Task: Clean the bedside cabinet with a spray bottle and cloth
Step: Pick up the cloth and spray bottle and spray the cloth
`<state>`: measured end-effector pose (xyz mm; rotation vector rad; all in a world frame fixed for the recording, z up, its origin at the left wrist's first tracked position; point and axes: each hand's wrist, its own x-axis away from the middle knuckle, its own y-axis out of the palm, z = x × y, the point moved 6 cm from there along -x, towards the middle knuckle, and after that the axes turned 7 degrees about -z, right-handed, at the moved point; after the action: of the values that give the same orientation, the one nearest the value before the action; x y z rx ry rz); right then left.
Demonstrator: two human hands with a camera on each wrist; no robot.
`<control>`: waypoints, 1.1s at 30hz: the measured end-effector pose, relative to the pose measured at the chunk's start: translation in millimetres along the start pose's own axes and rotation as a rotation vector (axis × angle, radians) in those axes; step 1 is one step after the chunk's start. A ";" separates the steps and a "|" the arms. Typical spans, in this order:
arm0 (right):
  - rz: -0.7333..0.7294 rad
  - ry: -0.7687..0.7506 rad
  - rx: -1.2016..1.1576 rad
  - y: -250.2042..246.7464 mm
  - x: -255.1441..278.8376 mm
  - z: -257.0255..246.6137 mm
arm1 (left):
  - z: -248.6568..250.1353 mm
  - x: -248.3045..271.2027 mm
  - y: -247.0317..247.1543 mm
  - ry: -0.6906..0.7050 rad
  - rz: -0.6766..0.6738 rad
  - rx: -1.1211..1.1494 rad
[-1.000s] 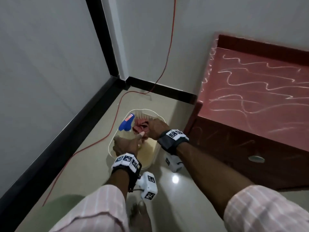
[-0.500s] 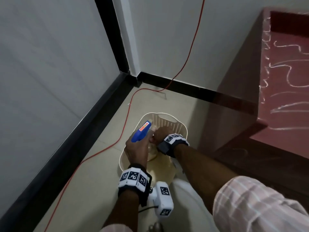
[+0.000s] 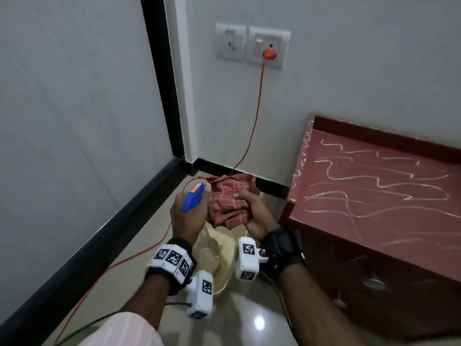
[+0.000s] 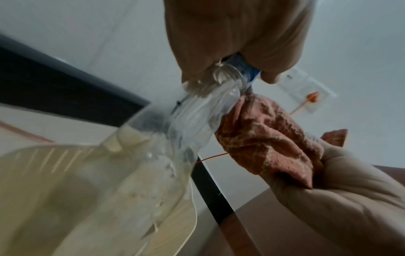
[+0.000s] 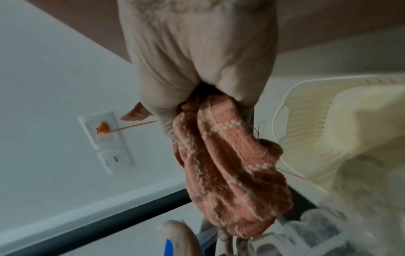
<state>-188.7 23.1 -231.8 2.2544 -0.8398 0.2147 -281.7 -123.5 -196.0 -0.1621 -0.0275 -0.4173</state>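
Now your left hand grips the spray bottle; its orange label is too blurred to read. Your right hand clutches the checked cloth.

Both hands have risen out of the cream plastic basket: the left hand lifted the clear blue-headed spray bottle, the right hand the red checked cloth, to mid-frame.

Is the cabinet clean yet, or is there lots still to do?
Not yet. Done: both tools are picked up. The left hand holds the spray bottle and the right hand grips the cloth, above the basket. Left: the cabinet top is still covered in white squiggles, so spraying and wiping haven't started.
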 end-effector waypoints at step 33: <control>0.024 -0.240 0.294 20.3 -38.0 -44.7 | 23.4 -6.4 27.2 0.103 -0.321 -0.158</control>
<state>-227.1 61.6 -201.8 2.5823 -1.0152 0.0822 -276.4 -92.6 -177.5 -0.2932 0.0819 -0.7482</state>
